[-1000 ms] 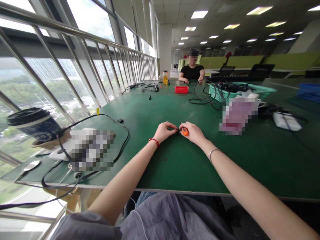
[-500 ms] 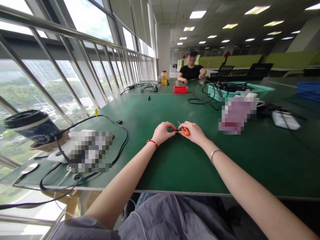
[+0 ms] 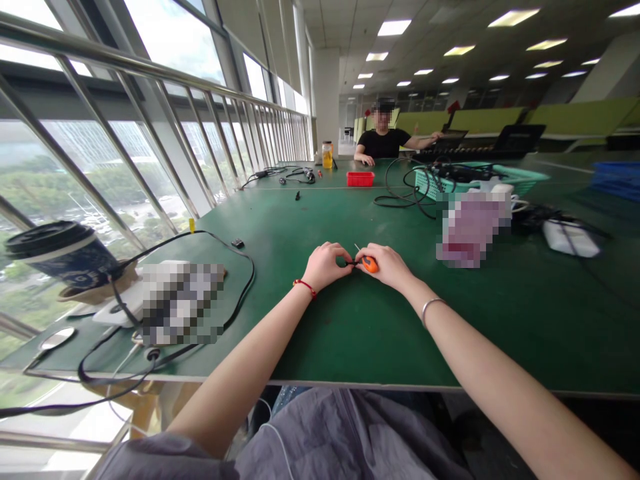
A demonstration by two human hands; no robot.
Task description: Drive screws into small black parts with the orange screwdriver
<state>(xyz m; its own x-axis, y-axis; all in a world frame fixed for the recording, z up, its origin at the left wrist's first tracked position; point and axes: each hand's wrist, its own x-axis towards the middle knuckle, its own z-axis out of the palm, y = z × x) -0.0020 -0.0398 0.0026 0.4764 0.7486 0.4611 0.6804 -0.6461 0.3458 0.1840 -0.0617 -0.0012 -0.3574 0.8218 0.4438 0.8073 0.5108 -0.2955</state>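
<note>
Over the green table [image 3: 305, 333], my left hand [image 3: 324, 268] is closed in a pinch on a small black piece [image 3: 353, 263] whose kind I cannot make out. My right hand [image 3: 393, 268] is wrapped round a screwdriver [image 3: 369, 265] with an orange and black handle. Its thin metal shaft points up and to the left. The right fingertips also meet the black piece, so both hands nearly touch there. Most of the piece is hidden by the fingers.
A paper cup [image 3: 63, 257], a looped black cable [image 3: 250, 280] and a blurred-out object [image 3: 180, 300] lie left. Ahead are a red tray [image 3: 360, 179] and a jar [image 3: 327, 155]. A teal basket [image 3: 520, 177] with cables stands right. A co-worker [image 3: 383, 141] sits at the far end.
The black piece shows a little more between my fingertips, which have moved slightly apart. The co-worker's arm has stretched outward to the right. Otherwise the table looks the same.
</note>
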